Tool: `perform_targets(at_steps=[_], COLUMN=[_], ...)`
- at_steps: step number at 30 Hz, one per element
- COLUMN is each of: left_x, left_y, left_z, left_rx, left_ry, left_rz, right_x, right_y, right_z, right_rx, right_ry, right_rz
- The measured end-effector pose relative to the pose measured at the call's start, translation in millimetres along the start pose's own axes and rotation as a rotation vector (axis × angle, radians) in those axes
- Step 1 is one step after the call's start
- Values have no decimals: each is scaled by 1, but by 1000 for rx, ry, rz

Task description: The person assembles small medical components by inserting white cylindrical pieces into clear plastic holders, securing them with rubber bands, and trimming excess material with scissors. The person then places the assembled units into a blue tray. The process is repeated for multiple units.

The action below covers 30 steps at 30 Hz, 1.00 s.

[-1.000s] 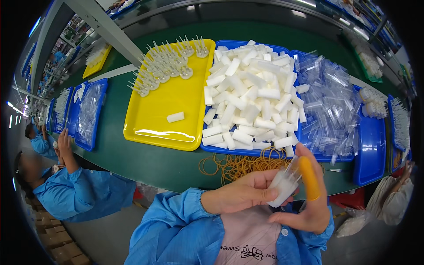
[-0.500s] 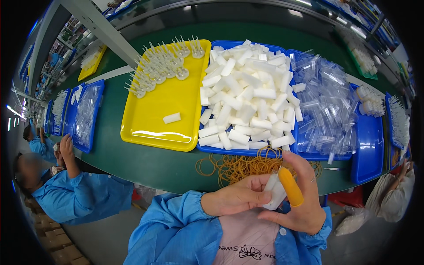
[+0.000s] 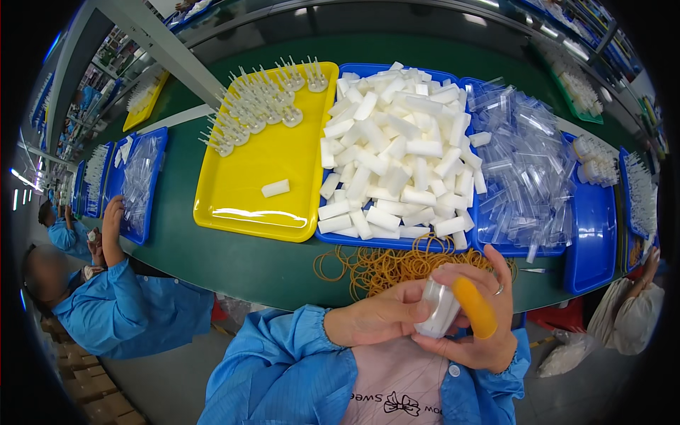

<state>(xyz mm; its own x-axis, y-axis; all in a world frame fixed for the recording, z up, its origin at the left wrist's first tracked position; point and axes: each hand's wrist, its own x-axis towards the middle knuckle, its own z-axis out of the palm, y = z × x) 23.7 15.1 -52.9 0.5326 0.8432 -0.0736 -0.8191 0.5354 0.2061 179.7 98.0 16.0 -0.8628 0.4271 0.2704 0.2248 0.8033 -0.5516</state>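
In front of my chest, my left hand (image 3: 386,312) pinches a white piece with a clear plastic covering (image 3: 435,313) between thumb and fingers. My right hand (image 3: 489,347) curls around its other side, the thumb at its lower end and fingers at its top and back. An orange-yellow finger cot (image 3: 474,308) covers one right finger, and another finger wears a ring. Just beyond both hands lies a heap of tan rubber bands (image 3: 404,269) on the green bench.
A yellow tray (image 3: 255,205) holds several upright pronged parts (image 3: 255,106) and a lone white foam block (image 3: 275,188). A blue tray is heaped with white foam blocks (image 3: 397,156); another holds clear plastic pieces (image 3: 520,170). A co-worker in blue (image 3: 134,304) sits at left.
My right fingers have come down from above the piece and folded around its top and back. The piece has tilted slightly. The co-worker's raised hand at left has shifted.
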Motion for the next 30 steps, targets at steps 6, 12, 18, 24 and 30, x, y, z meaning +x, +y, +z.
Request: perform_targets(at_steps=[6,12,18,24,30], left_x=[-4,-17,-25,-20,-18], left_y=[5,29,37,37,35], left_z=[12,7,7,6,2], left_rx=[45,250,468,477,675], left_ry=[70,119,439,488,503], left_rz=[83,380,587,691,489], right_x=[8,4,18,17,14], right_y=[2,43,55,56,57], right_z=[5,6,39,40,31], right_rx=[312,366,-320,-246,59], right_ry=[86,340,255,220,396], right_rz=[-7,374,260,305,374])
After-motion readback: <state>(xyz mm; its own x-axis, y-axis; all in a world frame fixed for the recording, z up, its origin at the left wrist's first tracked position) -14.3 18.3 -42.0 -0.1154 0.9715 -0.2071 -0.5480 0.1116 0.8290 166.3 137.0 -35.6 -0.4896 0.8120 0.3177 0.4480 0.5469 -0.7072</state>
